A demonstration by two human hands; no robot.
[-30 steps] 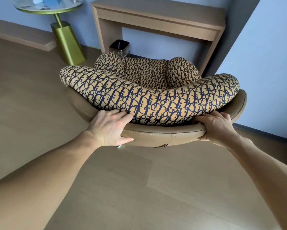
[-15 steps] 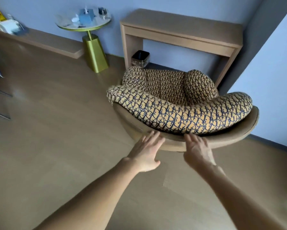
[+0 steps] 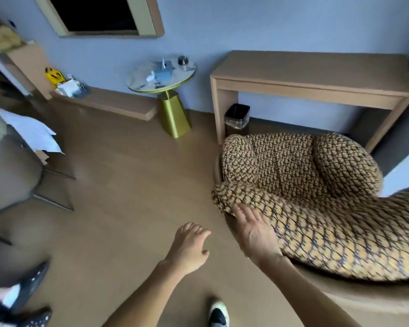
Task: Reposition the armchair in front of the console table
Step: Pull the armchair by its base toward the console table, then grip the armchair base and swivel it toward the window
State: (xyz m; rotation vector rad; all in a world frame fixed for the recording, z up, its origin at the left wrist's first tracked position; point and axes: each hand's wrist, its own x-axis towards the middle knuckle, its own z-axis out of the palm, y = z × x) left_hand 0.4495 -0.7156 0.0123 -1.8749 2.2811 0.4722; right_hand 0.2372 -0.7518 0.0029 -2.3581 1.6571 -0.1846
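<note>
Armchair (image 3: 300, 185) stands before console table (image 3: 316, 76), seat facing it. Right hand (image 3: 255, 230) flat on backrest, fingers spread; left hand (image 3: 189, 246) free, fingers loose. Placement judged nearly complete.

left hand (image 3: 189, 246): off armchair (image 3: 316, 197), open in air | right hand (image 3: 255, 232): grip released, palm resting on backrest end

No text can be read with certainty; a repeating letter-like monogram is printed across the armchair (image 3: 300, 185) fabric, but it is blurred beyond reading; dark marks are seen on a yellow bag (image 3: 53, 76), too small to make out.
</note>
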